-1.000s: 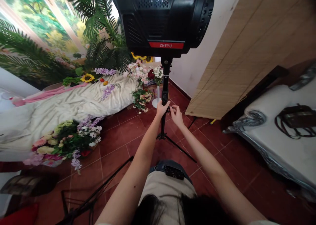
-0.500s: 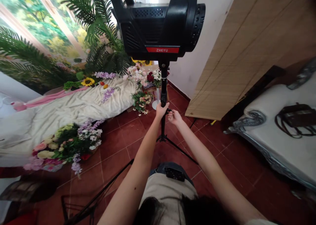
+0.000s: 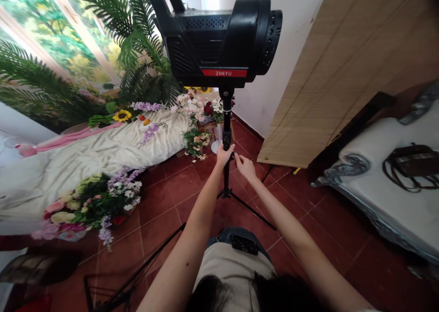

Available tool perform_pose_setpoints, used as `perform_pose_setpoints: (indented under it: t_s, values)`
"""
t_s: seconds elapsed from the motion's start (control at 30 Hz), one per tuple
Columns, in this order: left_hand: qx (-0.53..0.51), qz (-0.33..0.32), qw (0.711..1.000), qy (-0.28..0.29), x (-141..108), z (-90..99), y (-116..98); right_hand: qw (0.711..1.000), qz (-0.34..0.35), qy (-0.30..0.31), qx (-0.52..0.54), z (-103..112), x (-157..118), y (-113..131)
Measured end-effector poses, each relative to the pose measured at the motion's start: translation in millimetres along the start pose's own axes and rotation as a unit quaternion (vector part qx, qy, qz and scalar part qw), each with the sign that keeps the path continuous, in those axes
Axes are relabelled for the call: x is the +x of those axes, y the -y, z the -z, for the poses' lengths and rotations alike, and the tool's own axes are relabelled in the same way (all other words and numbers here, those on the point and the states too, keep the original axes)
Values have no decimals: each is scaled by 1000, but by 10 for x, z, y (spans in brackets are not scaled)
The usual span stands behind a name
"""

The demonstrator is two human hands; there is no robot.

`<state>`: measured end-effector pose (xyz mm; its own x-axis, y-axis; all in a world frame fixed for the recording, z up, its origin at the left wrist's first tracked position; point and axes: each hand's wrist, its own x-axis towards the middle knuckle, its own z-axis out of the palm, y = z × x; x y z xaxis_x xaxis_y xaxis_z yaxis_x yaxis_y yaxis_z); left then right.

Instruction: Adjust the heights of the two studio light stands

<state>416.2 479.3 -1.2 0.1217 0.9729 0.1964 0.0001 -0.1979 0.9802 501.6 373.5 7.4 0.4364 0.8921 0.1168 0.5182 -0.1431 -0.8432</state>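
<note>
A black studio light (image 3: 219, 44) with a red label reading ZHEYU sits on top of a black light stand (image 3: 227, 177), its lens end pointing right. My left hand (image 3: 224, 156) is wrapped round the stand's pole, well below the light. Just right of the pole, at the same height, is my right hand (image 3: 244, 166), fingers bent with thumb and forefinger at a small dark knob (image 3: 233, 155). Whether those fingertips touch the knob is too small to tell. The stand's legs are spread on the red tiled floor.
A bed-like surface with cream cloth (image 3: 164, 143) and flowers lies left. A bouquet (image 3: 89, 202) is nearer me. A folded black stand (image 3: 137, 271) lies lower left. On the right are a bamboo blind (image 3: 308, 97) and a white sofa (image 3: 387, 166) bearing a brown bag (image 3: 414, 161).
My right hand has turned and shifted slightly right and down beside the knob. The light appears a little lower in view. My left hand keeps its hold on the pole.
</note>
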Motion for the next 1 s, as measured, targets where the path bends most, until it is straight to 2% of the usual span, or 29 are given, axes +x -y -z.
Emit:
perform_pose_setpoints:
  t_s: [0.07,0.13,0.3,0.4,0.53,0.63,0.7,0.9,1.0]
  values:
    - [-5,10,1000,6,-14,1,-31,996,-5,8,85,-48,44,-10]
    - [-9,17,1000,13,-22,2,-48,981,-42,32,186,-94,91,-12]
    - [4,9,1000,7,2,3,2,910,-178,93,362,-110,160,75]
    - [12,6,1000,5,22,2,36,854,-221,153,446,-75,162,155]
    - [16,1,1000,9,22,2,26,759,-272,232,544,-31,169,224]
    - [16,-3,1000,7,13,1,7,696,-297,253,603,-3,184,226]
    - [15,-4,1000,5,11,0,5,666,-297,256,635,11,192,205]
    - [16,-11,999,35,67,19,37,639,-280,268,664,21,191,134]
    - [41,-4,998,45,101,35,49,640,-292,269,658,17,186,131]
